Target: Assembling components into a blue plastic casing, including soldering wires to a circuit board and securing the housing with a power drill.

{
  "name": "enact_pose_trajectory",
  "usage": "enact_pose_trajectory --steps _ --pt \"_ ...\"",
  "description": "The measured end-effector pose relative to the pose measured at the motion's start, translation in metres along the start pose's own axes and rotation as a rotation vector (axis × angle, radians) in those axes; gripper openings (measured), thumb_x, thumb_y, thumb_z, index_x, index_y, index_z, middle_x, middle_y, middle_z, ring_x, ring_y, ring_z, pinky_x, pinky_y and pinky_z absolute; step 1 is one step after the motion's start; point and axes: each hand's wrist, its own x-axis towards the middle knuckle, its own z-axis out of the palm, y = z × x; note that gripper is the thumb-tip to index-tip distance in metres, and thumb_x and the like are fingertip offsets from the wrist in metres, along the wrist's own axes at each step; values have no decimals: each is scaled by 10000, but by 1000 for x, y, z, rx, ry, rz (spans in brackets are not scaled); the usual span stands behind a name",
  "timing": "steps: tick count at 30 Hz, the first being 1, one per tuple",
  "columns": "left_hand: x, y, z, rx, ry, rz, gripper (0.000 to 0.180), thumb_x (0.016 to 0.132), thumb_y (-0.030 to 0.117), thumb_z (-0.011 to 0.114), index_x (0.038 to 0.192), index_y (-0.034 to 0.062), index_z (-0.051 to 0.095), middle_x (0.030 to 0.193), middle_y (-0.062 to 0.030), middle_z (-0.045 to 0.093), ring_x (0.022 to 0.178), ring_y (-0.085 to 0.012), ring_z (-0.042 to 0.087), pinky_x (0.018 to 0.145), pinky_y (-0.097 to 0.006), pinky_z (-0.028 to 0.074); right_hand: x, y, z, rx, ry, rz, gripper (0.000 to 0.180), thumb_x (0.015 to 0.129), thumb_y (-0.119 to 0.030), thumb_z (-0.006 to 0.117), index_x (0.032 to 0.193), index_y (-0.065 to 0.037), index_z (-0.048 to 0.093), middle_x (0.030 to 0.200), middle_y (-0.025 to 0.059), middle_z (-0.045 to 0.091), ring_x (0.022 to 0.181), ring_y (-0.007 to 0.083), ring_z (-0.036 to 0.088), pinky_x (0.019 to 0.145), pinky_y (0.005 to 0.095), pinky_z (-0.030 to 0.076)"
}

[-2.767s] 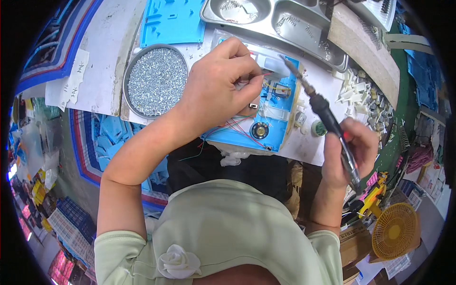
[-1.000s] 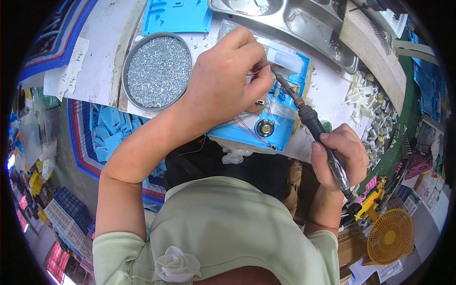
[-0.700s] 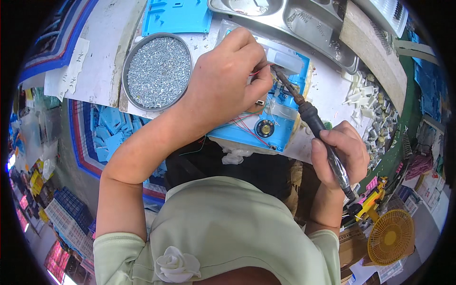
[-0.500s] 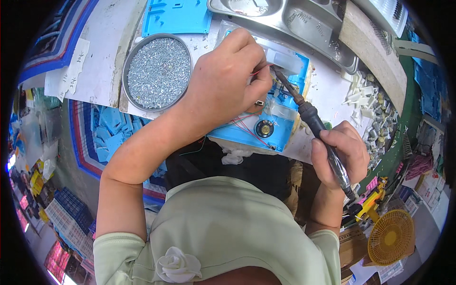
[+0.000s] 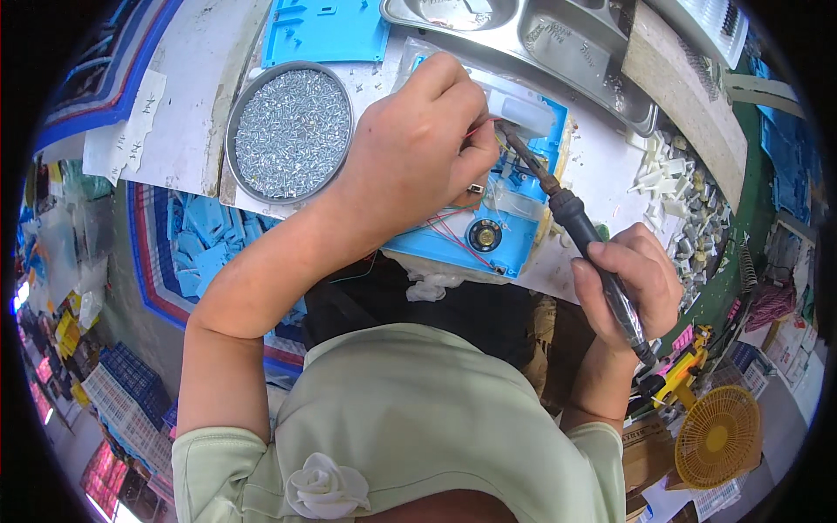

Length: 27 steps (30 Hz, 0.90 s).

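Left hand [image 5: 418,152] pressed down on blue casing [image 5: 488,218], fingers curled and pinching something small at its upper part, too hidden to name. Right hand [image 5: 629,288] closed round soldering iron [image 5: 580,235], tip slanted up-left to the spot just beside the left fingertips. Casing flat on white bench [image 5: 602,174], round speaker [image 5: 484,235] and red wires [image 5: 449,228] showing near its lower edge. Left of it, round tray of screws [image 5: 292,131]. Behind, steel tray [image 5: 558,44]. Far right, white plastic parts [image 5: 676,179]; below, yellow fan [image 5: 719,436].
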Motion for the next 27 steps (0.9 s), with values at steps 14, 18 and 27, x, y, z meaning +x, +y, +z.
enact_pose_trajectory --steps 14,18,27 --pt "1 1 -1 -3 5 2 124 822 52 746 806 13 630 811 -54 535 604 -141 567 541 -280 482 -19 -4 -9 70 164 61 272 718 18 799 933 -15 635 605 69 584 499 201 533 482 299 391" --pt "0 1 -1 3 -1 6 121 820 51 748 805 15 633 817 -53 542 603 -137 568 540 -277 481 -22 -3 -9 66 175 71 270 724 7 802 938 -15 638 607 69 589 500 198 533 484 298 388" --pt "0 0 0 10 10 17 102 807 31 747 797 23 646 809 -39 550 596 -108 535 526 -251 444 -23 -4 -12 58 160 82 272 732 3 800 956 -19 648 604 59 580 496 192 529 477 303 376"
